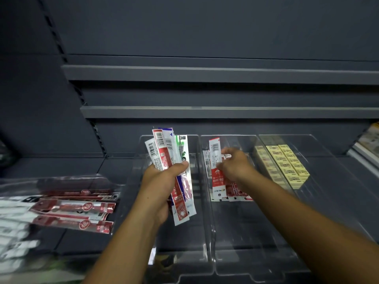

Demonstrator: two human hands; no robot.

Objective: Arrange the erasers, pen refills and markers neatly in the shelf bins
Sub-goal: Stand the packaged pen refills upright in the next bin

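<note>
My left hand (162, 185) grips a fanned bunch of pen refill packs (166, 152), red, blue and green, upright over the left clear bin (143, 201). My right hand (235, 167) reaches into the middle clear bin (246, 232) and pinches a red refill pack (217, 171) that stands against several other red packs there. Yellow erasers (287, 162) lie in neat rows in the right clear bin (320, 165).
A clear bin (61, 181) at the left holds red marker packs (78, 208) and white packs, blurred. Dark grey shelf ledges (205, 72) run above. More goods show at the far right edge (369, 140). The bins' front halves hold nothing.
</note>
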